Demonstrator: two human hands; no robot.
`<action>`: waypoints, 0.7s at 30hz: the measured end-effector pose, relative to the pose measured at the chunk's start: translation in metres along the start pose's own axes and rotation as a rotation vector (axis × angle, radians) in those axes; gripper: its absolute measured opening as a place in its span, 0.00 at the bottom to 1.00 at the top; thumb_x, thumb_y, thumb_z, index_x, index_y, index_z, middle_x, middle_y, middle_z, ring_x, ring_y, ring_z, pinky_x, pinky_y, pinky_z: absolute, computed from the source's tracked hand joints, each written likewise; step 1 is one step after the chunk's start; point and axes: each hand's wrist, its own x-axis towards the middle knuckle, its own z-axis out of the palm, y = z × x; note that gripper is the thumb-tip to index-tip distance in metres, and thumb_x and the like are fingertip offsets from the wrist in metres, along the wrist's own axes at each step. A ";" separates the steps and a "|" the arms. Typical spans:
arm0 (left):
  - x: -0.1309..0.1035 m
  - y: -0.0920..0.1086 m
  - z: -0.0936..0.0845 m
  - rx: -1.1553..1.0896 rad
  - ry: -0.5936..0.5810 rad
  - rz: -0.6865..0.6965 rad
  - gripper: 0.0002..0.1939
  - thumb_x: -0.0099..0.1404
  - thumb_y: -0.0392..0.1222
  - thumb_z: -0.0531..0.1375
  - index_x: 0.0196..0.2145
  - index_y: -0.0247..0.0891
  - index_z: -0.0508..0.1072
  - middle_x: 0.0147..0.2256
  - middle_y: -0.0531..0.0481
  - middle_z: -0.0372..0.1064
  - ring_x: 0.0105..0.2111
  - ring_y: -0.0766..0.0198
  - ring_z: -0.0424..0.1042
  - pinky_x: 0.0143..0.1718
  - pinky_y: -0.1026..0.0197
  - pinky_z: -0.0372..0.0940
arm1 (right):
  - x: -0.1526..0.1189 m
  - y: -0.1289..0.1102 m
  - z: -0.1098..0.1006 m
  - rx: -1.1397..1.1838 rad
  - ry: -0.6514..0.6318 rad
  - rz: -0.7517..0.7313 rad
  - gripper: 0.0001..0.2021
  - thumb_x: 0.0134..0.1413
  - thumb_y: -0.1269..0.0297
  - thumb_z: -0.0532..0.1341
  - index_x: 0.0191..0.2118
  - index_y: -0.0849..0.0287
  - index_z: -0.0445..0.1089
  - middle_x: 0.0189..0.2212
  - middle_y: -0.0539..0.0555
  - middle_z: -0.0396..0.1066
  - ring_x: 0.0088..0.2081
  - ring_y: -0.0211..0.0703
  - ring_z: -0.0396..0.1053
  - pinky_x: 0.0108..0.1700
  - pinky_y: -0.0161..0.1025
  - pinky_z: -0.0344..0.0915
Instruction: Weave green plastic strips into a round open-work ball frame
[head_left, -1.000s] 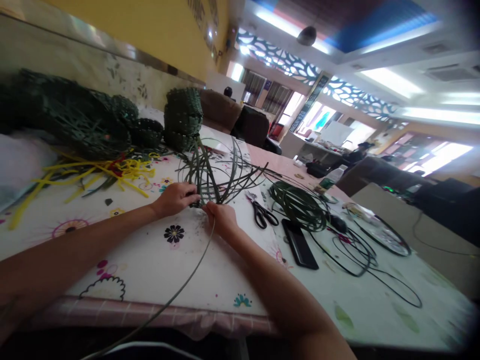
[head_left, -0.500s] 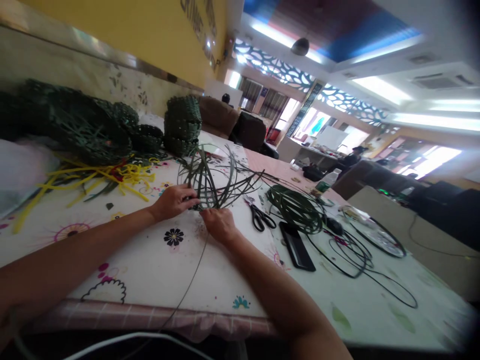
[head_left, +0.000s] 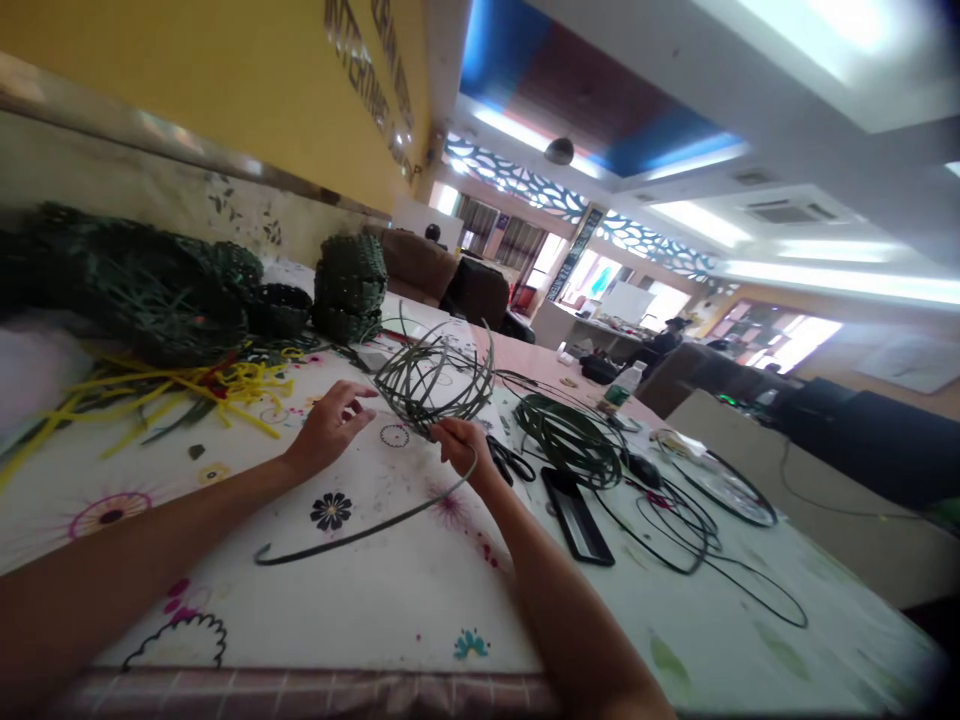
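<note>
Open green weave (head_left: 433, 382) lay on the flowered table (head_left: 360, 620), at twelve o'clock before the person. Right hand (head_left: 463, 446): fingers clamped on its near edge. A loose strip (head_left: 375, 527) ran from that hand to eight o'clock. Left hand (head_left: 330, 428): fingers apart, nothing in them, just off the weave at eight o'clock. From the right hand I noted scissors (head_left: 520, 466) and a coil of strips (head_left: 559, 436) at three, a phone (head_left: 577, 518) at four. Yellow strips (head_left: 180, 380) sat at ten from the left.
</note>
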 end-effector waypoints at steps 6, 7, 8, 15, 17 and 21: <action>-0.001 0.011 -0.003 0.320 0.113 0.394 0.23 0.66 0.53 0.62 0.54 0.42 0.69 0.53 0.40 0.67 0.54 0.50 0.67 0.54 0.47 0.64 | -0.005 -0.021 0.001 -0.030 -0.049 -0.062 0.19 0.61 0.58 0.56 0.19 0.58 0.60 0.14 0.46 0.61 0.19 0.33 0.61 0.25 0.30 0.54; -0.001 0.014 -0.004 0.380 0.104 0.470 0.21 0.66 0.53 0.62 0.53 0.43 0.70 0.52 0.41 0.69 0.54 0.50 0.66 0.57 0.45 0.60 | -0.006 -0.025 0.002 -0.056 -0.056 -0.078 0.19 0.61 0.58 0.56 0.19 0.58 0.60 0.14 0.46 0.61 0.19 0.33 0.60 0.26 0.30 0.54; 0.000 0.016 -0.005 0.419 0.090 0.520 0.19 0.67 0.52 0.62 0.52 0.44 0.71 0.51 0.42 0.71 0.54 0.51 0.68 0.59 0.45 0.57 | -0.007 -0.029 0.002 -0.079 -0.065 -0.091 0.19 0.61 0.58 0.56 0.20 0.58 0.60 0.15 0.47 0.62 0.20 0.33 0.60 0.26 0.30 0.53; 0.003 0.024 -0.010 0.371 0.054 0.483 0.12 0.68 0.52 0.60 0.41 0.43 0.75 0.41 0.47 0.76 0.46 0.55 0.72 0.57 0.47 0.55 | -0.010 -0.044 0.005 -0.091 -0.067 -0.127 0.20 0.62 0.57 0.55 0.20 0.57 0.55 0.15 0.45 0.55 0.21 0.33 0.53 0.27 0.31 0.50; 0.004 0.025 -0.009 0.367 0.069 0.467 0.14 0.68 0.54 0.59 0.39 0.41 0.75 0.40 0.46 0.75 0.43 0.55 0.71 0.52 0.49 0.59 | -0.009 -0.044 0.007 -0.086 -0.041 -0.154 0.20 0.61 0.56 0.55 0.20 0.57 0.52 0.16 0.44 0.51 0.21 0.32 0.50 0.26 0.32 0.48; 0.004 0.024 -0.007 0.346 0.069 0.459 0.15 0.69 0.54 0.58 0.36 0.38 0.73 0.37 0.44 0.73 0.40 0.55 0.70 0.46 0.52 0.63 | -0.007 -0.040 0.010 -0.116 -0.023 -0.161 0.20 0.61 0.56 0.54 0.21 0.56 0.51 0.17 0.44 0.49 0.22 0.32 0.48 0.26 0.32 0.46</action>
